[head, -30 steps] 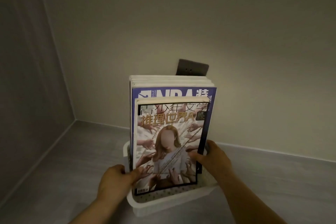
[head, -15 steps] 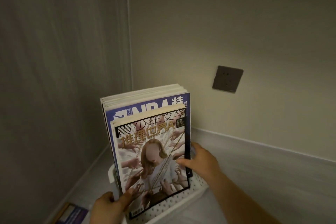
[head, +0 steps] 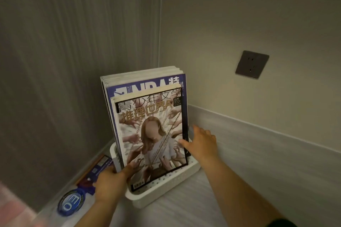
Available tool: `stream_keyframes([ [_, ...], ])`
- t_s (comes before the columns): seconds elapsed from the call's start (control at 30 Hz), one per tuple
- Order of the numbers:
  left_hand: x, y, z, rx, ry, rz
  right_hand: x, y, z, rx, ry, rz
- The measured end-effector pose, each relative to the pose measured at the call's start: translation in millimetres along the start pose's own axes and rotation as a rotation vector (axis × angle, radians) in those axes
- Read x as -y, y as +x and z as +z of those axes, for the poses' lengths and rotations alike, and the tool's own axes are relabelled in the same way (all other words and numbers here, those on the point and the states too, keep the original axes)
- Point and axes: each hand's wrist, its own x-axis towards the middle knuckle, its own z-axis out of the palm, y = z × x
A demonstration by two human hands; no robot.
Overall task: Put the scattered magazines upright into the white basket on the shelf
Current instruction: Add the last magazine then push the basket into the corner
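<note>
The white basket (head: 162, 188) sits on the shelf near the left back corner. Several magazines stand upright in it. The front magazine (head: 153, 134) shows a figure wrapped in chains, and behind it is a blue NBA magazine (head: 147, 84). My left hand (head: 108, 184) grips the basket's front left corner, with the thumb across the front cover. My right hand (head: 201, 142) is at the stack's right edge. Its fingers are spread and the thumb tip touches the cover. Another magazine (head: 97, 169) lies flat on the shelf, left of the basket.
The grey side wall (head: 64, 79) rises close on the left, with the back wall just behind the stack. A dark wall socket (head: 251, 64) is on the back wall to the right. The flat magazine's blue round emblem (head: 71, 202) shows at lower left, beside something pink (head: 11, 208).
The basket with its magazines has slid left toward the corner, and the socket now shows well to its right. Both hands stayed on it. The flat magazine has come into view.
</note>
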Motion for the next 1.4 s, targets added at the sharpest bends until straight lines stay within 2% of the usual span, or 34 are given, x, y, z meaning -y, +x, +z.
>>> stream_keyframes([
  [0.07, 1, 2, -1, 0.0, 0.05, 0.033, 4, -17, 6, -0.091, 0.103, 0.111],
  [0.2, -1, 14, -9, 0.009, 0.132, 0.201, 20, -51, 17, -0.198, 0.732, 0.422],
  [0.27, -6, 24, -16, 0.055, 0.221, 0.294, 27, -61, 24, -0.23, 0.964, 0.487],
  [0.37, -21, 42, -26, 0.409, 0.137, 0.372, 43, -75, 40, -0.289, 1.102, 0.469],
  [0.43, -28, 52, -33, 0.647, 0.108, 0.37, 59, -85, 51, -0.231, 1.186, 0.527],
  [0.47, -29, 56, -35, 0.695, 0.125, 0.373, 65, -90, 56, -0.211, 1.213, 0.55],
  [0.67, -15, 56, -35, 0.548, 0.078, 0.389, 82, -95, 58, -0.276, 1.264, 0.514],
  [0.83, 6, 37, -54, 0.385, -0.026, 0.428, 91, -107, 64, -0.151, 1.168, 0.489],
  [1.03, 29, 18, -88, 0.145, -0.074, 0.422, 118, -125, 63, -0.056, 1.182, 0.262],
  [1.23, 42, 1, -113, 0.088, -0.067, 0.411, 132, -146, 66, 0.025, 1.17, 0.221],
  [1.4, 52, -2, -126, 0.161, -0.12, 0.398, 135, -158, 70, 0.073, 1.153, 0.205],
])
